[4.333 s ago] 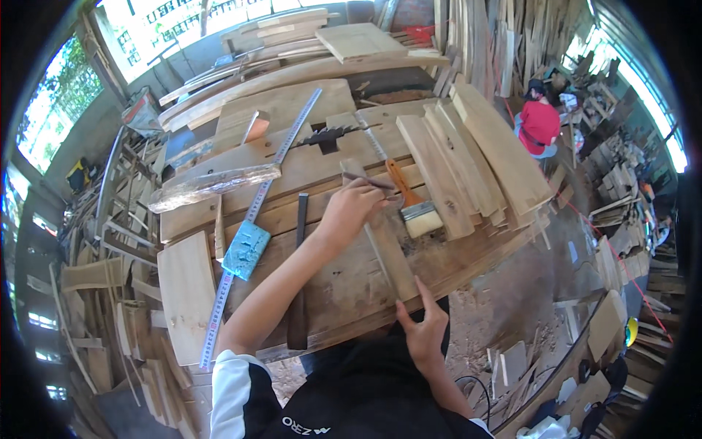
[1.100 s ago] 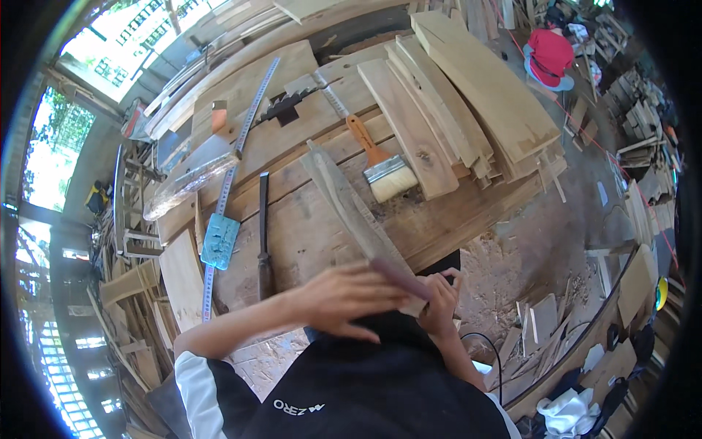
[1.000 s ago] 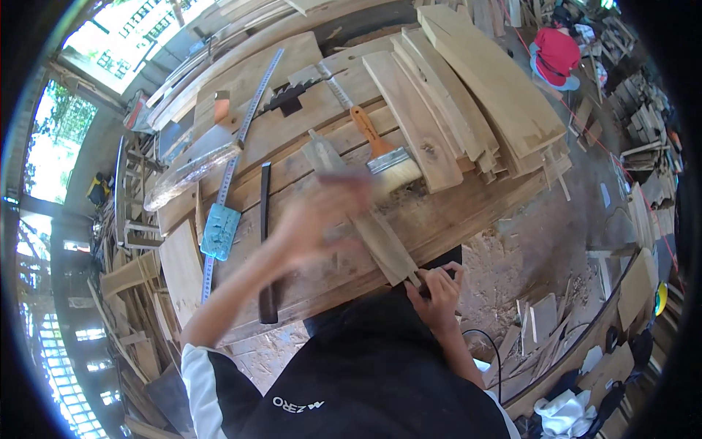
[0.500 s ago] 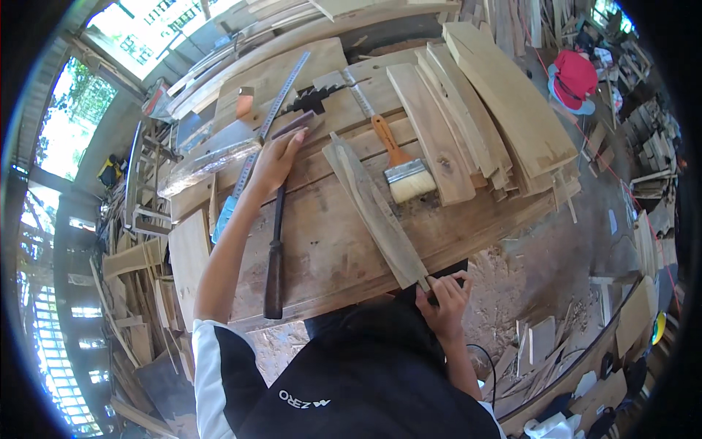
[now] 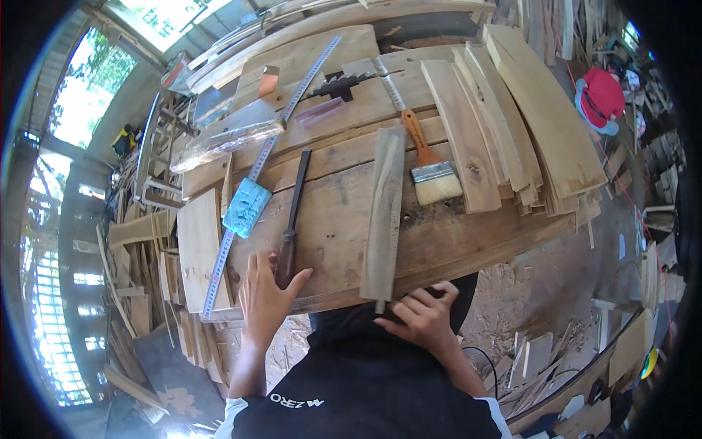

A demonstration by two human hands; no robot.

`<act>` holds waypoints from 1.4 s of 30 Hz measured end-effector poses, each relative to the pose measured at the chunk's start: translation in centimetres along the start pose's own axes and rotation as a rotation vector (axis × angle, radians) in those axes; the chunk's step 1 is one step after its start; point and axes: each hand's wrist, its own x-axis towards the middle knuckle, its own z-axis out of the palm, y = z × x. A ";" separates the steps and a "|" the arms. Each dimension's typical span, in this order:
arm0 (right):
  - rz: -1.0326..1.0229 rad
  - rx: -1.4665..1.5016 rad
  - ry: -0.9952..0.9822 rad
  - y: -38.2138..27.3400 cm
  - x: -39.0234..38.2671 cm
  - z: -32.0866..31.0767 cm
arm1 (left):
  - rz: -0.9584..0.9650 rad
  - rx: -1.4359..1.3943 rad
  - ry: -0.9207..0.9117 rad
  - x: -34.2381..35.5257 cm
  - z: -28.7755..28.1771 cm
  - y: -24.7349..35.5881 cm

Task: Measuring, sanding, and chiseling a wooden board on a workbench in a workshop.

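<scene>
My left hand (image 5: 265,298) is at the table's near edge, thumb and fingers spread around the dark wooden handle of a chisel (image 5: 286,260). Its grip is not closed, and I cannot tell whether the fingers touch the handle. The chisel's long dark blade points away from me. To the right lies a narrow wooden piece (image 5: 383,212), its thin tenon end jutting over the near edge. Beside that end, my right hand (image 5: 425,316) has loosely bent fingers and the thumb apart, with nothing visible in it. A purplish block (image 5: 322,112) lies farther back.
A wide paintbrush (image 5: 431,172) lies right of the narrow piece, beside stacked boards (image 5: 537,117). On the left, a blue block (image 5: 247,208) sits on a long metal ruler (image 5: 216,278). Near a plastic-wrapped bundle (image 5: 227,145) is a dark toothed piece (image 5: 338,88). Wood scraps cover the floor.
My left hand has left the purplish block and come back to the chisel handle. My right hand has let go of the narrow piece's end. That piece has swung to point nearly straight away.
</scene>
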 end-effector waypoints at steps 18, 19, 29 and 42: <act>0.467 0.006 -0.032 1.7 13.1 1.8 | -0.015 -1.491 -0.493 -3.2 0.9 -0.6; 0.501 0.058 -0.037 1.7 13.2 2.4 | -0.027 -1.331 -0.452 -3.7 0.0 0.6; 0.299 -0.020 0.338 7.6 18.5 4.9 | -0.088 -1.294 -0.643 -3.9 -1.8 -2.6; 0.444 0.646 0.041 14.6 25.7 9.7 | -0.083 -1.313 -0.667 -2.1 -2.0 -1.0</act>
